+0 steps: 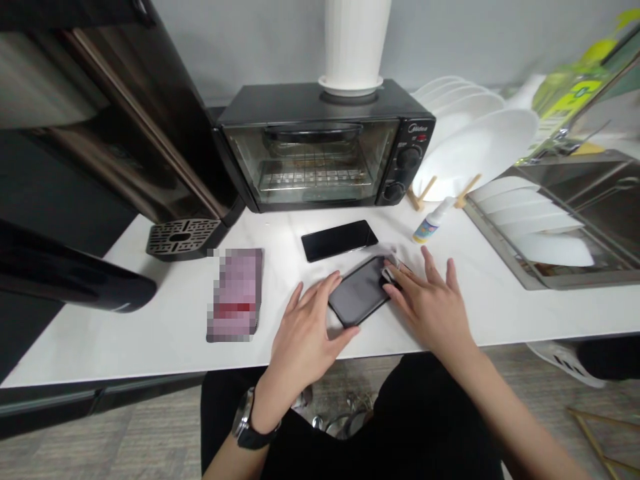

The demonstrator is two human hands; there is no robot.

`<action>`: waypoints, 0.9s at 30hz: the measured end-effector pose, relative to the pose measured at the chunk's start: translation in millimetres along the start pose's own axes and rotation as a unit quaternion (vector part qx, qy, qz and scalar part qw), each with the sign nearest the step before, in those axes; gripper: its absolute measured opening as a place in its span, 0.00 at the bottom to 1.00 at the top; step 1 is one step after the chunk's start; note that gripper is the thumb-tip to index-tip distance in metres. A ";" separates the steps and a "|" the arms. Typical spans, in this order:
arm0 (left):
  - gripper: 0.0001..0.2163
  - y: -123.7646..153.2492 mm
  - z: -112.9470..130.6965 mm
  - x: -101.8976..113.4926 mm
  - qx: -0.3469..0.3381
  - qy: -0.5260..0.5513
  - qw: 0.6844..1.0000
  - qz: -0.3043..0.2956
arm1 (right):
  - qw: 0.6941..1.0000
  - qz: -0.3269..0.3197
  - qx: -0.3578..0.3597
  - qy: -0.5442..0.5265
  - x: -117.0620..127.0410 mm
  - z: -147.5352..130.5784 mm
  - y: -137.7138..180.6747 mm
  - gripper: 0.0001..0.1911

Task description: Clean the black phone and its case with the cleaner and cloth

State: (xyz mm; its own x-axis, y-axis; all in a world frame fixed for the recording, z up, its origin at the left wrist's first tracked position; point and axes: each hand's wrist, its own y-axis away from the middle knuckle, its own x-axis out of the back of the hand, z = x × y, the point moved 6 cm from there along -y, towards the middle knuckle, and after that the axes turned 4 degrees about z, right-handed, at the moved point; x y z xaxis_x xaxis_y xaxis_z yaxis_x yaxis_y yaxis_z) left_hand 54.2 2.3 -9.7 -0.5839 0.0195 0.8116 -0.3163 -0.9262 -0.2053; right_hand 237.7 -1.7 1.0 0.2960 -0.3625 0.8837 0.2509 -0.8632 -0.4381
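A smartphone (361, 293) with a dark rim lies screen up on the white counter, turned at a slant. My left hand (307, 328) grips its left end, thumb at the near edge and fingertips at the far one. At the phone's right end, my right hand (433, 303) pinches a small crumpled whitish wipe (389, 268) against the screen; its outer fingers are raised. Much of the wipe is hidden under the fingers. Just behind lies a flat black slab (340, 241), which looks like a screen protector or second phone. A small spray bottle (433, 222) stands to the right.
A toaster oven (320, 150) is at the back, a white pot (355, 47) on top. Left are a drinks machine (185, 237) and a blurred-out pinkish rectangular item (237, 290). Right are racked plates (475, 147) and a sink (545, 280) with dishes. Someone's shoe (565, 360) shows below.
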 end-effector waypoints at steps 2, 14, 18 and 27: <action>0.39 -0.5 0.2 -0.2 0.003 -0.003 1.000 -0.003 | 1.000 -0.004 0.015 -0.021 1.4 -3.8 2.4 0.23; 0.37 -2.4 1.9 -0.4 -0.002 -0.022 1.000 -0.015 | 0.980 -0.073 0.114 -0.144 -11.8 -29.9 -2.0 0.25; 0.38 -2.4 2.6 1.2 0.002 -0.016 1.000 -0.006 | 0.999 0.001 -0.021 -0.045 -8.0 -7.7 -8.7 0.25; 0.38 -1.0 0.2 -0.3 0.001 -0.002 1.000 0.005 | 0.999 -0.013 0.005 -0.034 -10.2 -8.5 -7.6 0.23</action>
State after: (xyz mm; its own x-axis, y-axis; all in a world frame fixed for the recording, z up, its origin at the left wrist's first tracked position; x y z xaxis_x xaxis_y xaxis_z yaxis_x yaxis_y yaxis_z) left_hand 54.9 3.2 -9.6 -0.5836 0.0076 0.8120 -0.3091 -0.9268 -0.2135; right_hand 224.9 5.5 -3.3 0.3509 -0.3144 0.8820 0.2694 -0.8682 -0.4167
